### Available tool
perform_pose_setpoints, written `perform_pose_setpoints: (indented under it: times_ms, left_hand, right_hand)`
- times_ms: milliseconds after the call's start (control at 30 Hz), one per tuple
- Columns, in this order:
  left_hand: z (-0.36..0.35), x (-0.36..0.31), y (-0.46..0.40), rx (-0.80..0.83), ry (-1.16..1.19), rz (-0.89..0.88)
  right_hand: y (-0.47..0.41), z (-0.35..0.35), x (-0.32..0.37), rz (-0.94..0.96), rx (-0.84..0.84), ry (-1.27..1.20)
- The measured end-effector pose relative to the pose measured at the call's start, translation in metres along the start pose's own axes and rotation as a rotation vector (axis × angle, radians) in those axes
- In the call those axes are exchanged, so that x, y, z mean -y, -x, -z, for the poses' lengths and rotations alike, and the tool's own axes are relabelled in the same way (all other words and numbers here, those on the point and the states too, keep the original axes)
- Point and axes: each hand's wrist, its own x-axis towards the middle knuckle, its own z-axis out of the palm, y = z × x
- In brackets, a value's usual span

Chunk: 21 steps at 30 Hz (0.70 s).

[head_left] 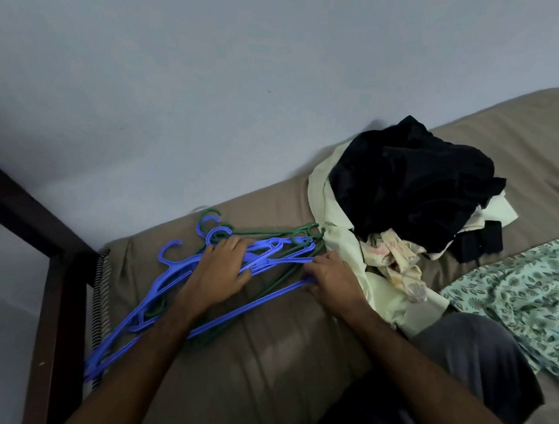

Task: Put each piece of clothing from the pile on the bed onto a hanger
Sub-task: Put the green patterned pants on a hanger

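Resting hands: two, both lying on the hangers (262,253)
Left hand (222,270): fingers flat, pressing blue ones
Right hand (332,281): gripping one blue hanger's bar
Clothes pile (412,188): one, sitting on the bed (261,359) beside the hangers
Hangers: too tangled for counting

Two bare forearms reach forward from the lower edge, side by side. The left hand (223,267) lies palm down, fingers spread and fairly straight. The right hand (331,280) sits just beside it, knuckles up, fingers curled under.
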Motion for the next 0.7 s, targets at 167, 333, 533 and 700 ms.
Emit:
perform_pose_setpoints:
  times_ms: [167, 333, 533, 700]
  left_hand:
    - [0.073, -0.018, -0.028, -0.212, 0.159, -0.185]
    - [0.193, -0.089, -0.073, -0.429, 1.088, -0.188]
    - [0.214, -0.191, -0.13, -0.471, 1.877, -0.035]
    - [0.175, -0.293, -0.154, -0.25, 2.258, 0.068]
  right_hand:
    - [-0.004, 0.02, -0.002, -0.001, 0.089, -0.44]
    - [0.005, 0.095, 0.003, -0.196, -0.049, -1.092]
    - [0.044, 0.196, -0.038, -0.325, -0.395, -1.411]
    - [0.125, 0.264, -0.108, -0.439, -0.919, -1.32]
